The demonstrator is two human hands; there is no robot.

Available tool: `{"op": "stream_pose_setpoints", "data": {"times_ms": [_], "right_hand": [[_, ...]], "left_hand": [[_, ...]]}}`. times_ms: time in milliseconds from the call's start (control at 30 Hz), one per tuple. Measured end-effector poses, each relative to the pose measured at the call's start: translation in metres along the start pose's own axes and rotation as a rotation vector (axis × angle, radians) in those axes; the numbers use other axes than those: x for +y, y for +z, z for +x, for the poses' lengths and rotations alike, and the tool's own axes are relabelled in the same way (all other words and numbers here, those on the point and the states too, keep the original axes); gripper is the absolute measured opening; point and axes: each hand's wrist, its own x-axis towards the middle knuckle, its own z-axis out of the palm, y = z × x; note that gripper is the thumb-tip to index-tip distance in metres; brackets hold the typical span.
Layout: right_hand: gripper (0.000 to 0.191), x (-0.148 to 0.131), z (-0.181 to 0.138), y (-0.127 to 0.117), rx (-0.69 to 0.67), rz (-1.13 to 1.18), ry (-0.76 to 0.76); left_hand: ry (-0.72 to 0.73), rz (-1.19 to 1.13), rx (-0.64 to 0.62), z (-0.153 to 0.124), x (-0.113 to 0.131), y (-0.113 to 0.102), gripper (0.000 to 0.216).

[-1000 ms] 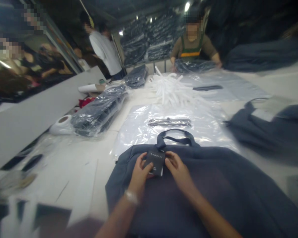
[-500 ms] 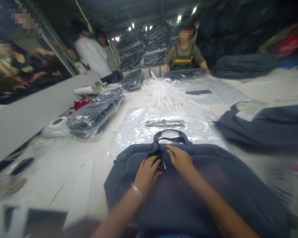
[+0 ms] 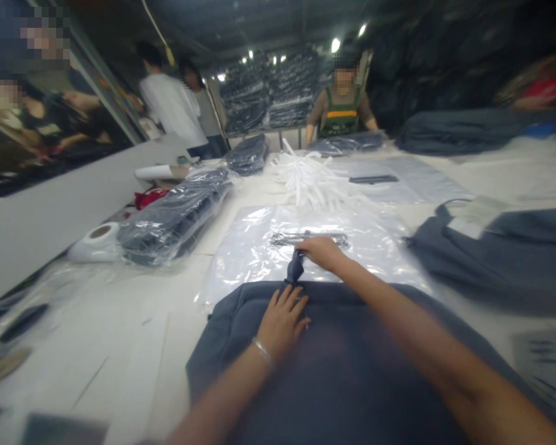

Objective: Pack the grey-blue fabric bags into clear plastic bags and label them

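A dark blue-grey fabric bag [image 3: 352, 371] lies in front of me on the white table. My left hand [image 3: 282, 318] rests flat on its top near the far edge, fingers spread. It covers the dark tag that hangs there. My right hand [image 3: 322, 252] is raised just beyond that edge, its fingers closed on the bag's handle [image 3: 295, 267], which is pulled up taut. Under and beyond the bag's far edge lies a stack of clear plastic bags [image 3: 250, 247] with a dark printed strip across it.
White strips [image 3: 301, 173] are heaped beyond the plastic. Wrapped bags [image 3: 176, 210] and a plastic roll [image 3: 97, 242] lie on the left. Another blue-grey bag [image 3: 505, 259] lies on the right. A co-worker [image 3: 341, 111] stands across the table, with a wrapped bag [image 3: 347, 142] before them.
My right hand has moved forward from the bag's top, taken the handle and drawn it up. My left hand has flattened over the tag.
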Motion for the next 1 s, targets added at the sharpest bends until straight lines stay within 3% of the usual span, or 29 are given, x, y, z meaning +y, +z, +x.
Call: {"op": "stream_pose_setpoints", "data": {"times_ms": [167,233,333,400,467,533,600,733,833,1000], "right_hand": [[0.025,-0.009,-0.005,-0.050,0.316,-0.087,0.093],[0.018,-0.023,-0.027,-0.065,0.251,-0.151,0.121],[0.008,-0.059,-0.085,-0.070,-0.029,-0.193,0.078],[0.008,-0.088,-0.133,-0.056,-0.159,-0.133,-0.026],[0.017,-0.112,-0.178,-0.028,-0.189,-0.076,-0.053],[0.035,-0.127,-0.214,0.008,-0.101,-0.055,0.008],[0.041,-0.131,-0.236,0.042,0.001,-0.028,0.090],[0.043,-0.127,-0.250,0.078,0.112,0.053,0.175],[0.041,-0.125,-0.248,0.078,0.118,0.078,0.178],[0.039,-0.123,-0.244,0.071,0.097,0.110,0.142]], "left_hand": [[-0.004,0.000,-0.011,-0.008,-0.003,0.008,0.047],[-0.003,0.004,-0.009,-0.009,-0.003,0.009,0.047],[0.003,0.007,-0.004,-0.009,-0.004,0.010,0.048],[0.021,0.001,-0.002,-0.008,-0.007,0.011,0.048],[0.045,-0.017,0.002,-0.008,-0.010,0.012,0.049],[0.064,-0.047,0.008,-0.008,-0.013,0.013,0.050],[0.072,-0.087,0.011,-0.007,-0.016,0.015,0.051],[0.055,-0.159,0.022,-0.010,-0.018,0.017,0.052],[0.016,-0.208,0.083,-0.019,-0.017,0.019,0.046],[-0.130,-0.243,0.295,-0.041,-0.019,0.019,0.049]]}}
